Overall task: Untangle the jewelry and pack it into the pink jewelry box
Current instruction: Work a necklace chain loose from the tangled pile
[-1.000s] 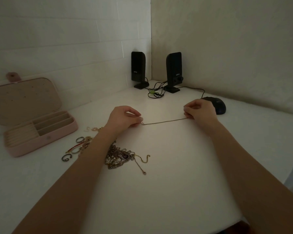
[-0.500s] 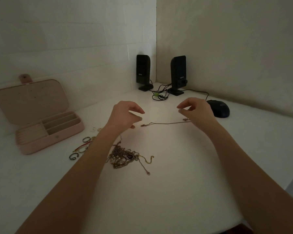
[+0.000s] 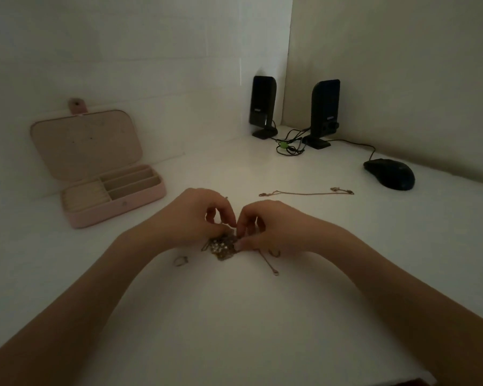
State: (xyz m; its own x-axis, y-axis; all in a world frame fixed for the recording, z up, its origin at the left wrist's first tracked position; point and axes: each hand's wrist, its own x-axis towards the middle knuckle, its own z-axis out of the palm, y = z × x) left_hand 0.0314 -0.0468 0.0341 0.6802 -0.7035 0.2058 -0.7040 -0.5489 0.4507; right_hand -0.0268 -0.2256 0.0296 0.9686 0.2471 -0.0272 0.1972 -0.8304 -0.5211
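Note:
A tangled clump of jewelry [image 3: 221, 247] lies on the white table [image 3: 234, 316] in the middle. My left hand [image 3: 195, 218] and my right hand [image 3: 265, 227] meet over it, fingers curled and pinching at the top of the clump. A thin loose chain [image 3: 304, 194] lies stretched out flat behind the hands. The pink jewelry box [image 3: 106, 188] stands open at the left, its lid leaning back and its compartments bare. A ring [image 3: 181, 260] lies just left of the clump, and a chain end [image 3: 271, 267] trails out to its right.
Two black speakers [image 3: 262, 107] [image 3: 324, 112] stand in the far corner with cables [image 3: 289, 147] between them. A black computer mouse [image 3: 389, 174] sits at the right, near the wall. The table's front edge runs at the bottom right.
Both hands let go of the thin chain, left it flat on the table, and came back toward me onto the tangled clump. The camera view shifted left and down.

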